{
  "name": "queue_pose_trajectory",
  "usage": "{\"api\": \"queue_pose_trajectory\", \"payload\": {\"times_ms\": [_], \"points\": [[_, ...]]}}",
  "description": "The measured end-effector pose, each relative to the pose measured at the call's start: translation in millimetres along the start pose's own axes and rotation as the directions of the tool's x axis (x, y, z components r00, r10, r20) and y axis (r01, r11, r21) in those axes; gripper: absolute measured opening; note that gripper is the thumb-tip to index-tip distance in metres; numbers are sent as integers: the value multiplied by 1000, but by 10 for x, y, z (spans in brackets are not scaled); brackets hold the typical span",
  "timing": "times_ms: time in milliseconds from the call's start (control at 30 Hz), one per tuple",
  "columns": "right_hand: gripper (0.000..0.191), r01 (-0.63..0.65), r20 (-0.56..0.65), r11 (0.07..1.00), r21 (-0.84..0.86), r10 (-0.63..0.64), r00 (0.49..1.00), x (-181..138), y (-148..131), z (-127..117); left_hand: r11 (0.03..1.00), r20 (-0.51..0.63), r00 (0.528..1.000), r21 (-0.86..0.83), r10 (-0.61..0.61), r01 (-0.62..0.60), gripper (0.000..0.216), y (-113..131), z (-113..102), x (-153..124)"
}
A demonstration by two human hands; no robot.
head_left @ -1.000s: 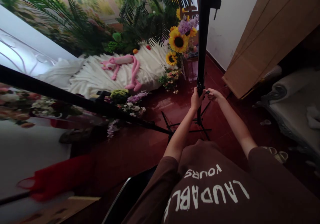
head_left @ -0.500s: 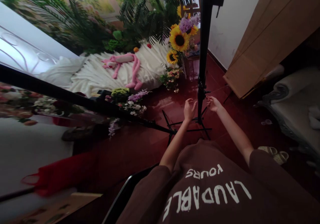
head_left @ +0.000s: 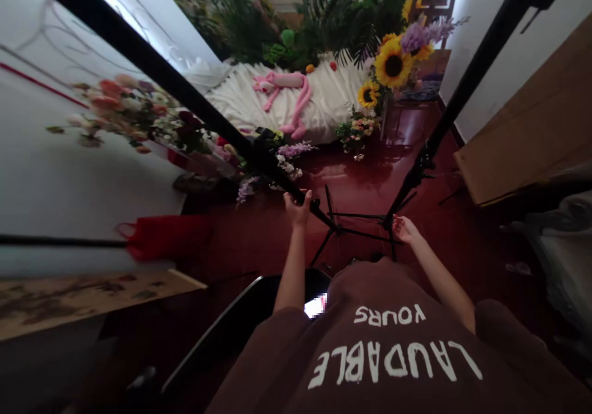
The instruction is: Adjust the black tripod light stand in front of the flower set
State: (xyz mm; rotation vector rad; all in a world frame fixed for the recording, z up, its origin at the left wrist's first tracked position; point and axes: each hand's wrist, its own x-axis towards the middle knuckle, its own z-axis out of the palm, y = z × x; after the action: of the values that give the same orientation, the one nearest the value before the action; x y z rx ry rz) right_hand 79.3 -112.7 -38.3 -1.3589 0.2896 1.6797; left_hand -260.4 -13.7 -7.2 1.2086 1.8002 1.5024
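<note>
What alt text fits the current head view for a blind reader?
A person's left hand is at the left black stand, and the right hand is beside the base of the right black stand, above a red floor. Beyond, a pink plush toy lies on white cloth, with sunflowers to the right.

Two black stands (head_left: 185, 88), side by side, legs (head_left: 324, 247) spread

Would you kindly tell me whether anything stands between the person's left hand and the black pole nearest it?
Nothing visible does: the left hand is right at the black pole, though whether they touch is unclear.
</note>
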Motion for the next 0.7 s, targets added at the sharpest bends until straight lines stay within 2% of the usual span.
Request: {"api": "queue_pose_trajectory", "payload": {"times_ms": [67,167,267,333,400,433,500,533,567,600,633,700], "points": [[20,7,6,999,-45,-7,1000,22,-2,93,998,113,993,-51,-24,30,23,2,8,139],[20,38,33,988,-152,-33,999,56,11,288,989,184,979,-94,-92,111,22,-49,58,244],[20,121,133,930,-347,-78,988,86,139,620,993,182,980,-70,-79,93,24,-123,97,281],[19,233,260,824,-516,-109,960,87,317,924,997,149,987,-34,-61,67,27,-168,116,291],[13,437,426,611,-660,-175,888,56,541,1252,998,107,992,-5,-64,64,29,-204,135,298],[11,571,527,449,-688,-232,818,25,652,1410,998,88,994,6,-69,69,30,-219,145,302],[20,780,734,48,-624,-308,606,-59,835,1687,997,64,995,19,-72,71,33,-241,165,310],[27,821,809,-132,-556,-311,499,-106,895,1800,997,55,996,22,-69,68,33,-250,174,315],[33,827,859,-270,-493,-302,414,-151,933,1897,998,50,997,26,-65,63,34,-257,182,320],[38,815,887,-366,-449,-293,357,-190,951,1977,998,45,997,34,-62,61,33,-263,190,324],[40,798,902,-430,-423,-286,324,-220,952,2042,997,34,997,45,-63,61,33,-267,198,328],[37,757,916,-517,-400,-261,306,-248,927,2133,995,-4,997,72,-75,75,33,-271,210,333]]}}
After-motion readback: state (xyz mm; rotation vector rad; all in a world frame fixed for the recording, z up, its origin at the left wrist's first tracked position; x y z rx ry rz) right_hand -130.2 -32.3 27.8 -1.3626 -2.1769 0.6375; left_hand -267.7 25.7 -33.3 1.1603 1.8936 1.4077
